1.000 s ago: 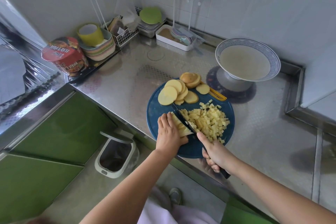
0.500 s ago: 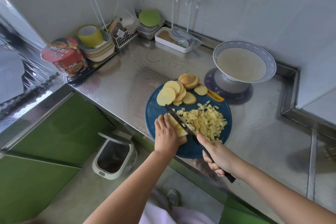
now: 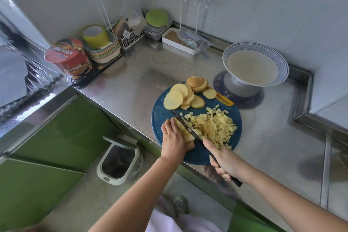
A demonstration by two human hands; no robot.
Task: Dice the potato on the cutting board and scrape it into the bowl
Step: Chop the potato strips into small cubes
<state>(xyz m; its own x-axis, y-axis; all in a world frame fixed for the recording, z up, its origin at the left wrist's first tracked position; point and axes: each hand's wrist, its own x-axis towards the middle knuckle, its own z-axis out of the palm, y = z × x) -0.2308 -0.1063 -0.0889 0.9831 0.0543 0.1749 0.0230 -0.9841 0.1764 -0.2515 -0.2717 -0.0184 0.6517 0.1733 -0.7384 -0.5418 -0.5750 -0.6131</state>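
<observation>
White tiled walls (image 3: pixel 244 5) meet in a corner behind a stainless-steel desk (image 3: pixel 131 81). Green cabinet fronts (image 3: pixel 62 133) sit below it. The floor (image 3: pixel 84 203) is grey, possibly concrete.

Red noodle cup (image 3: pixel 68 58), stacked pastel plates (image 3: pixel 105 52), wire basket (image 3: pixel 129 40) along the wall; white waste bin (image 3: pixel 111 178) on the floor.

Embossed, shiny stainless-steel counter (image 3: pixel 263 137); matt round blue plastic cutting board (image 3: pixel 160 117); glossy glazed blue-rimmed white ceramic bowl (image 3: pixel 282 62); glossy white tiled wall (image 3: pixel 263 5).
</observation>
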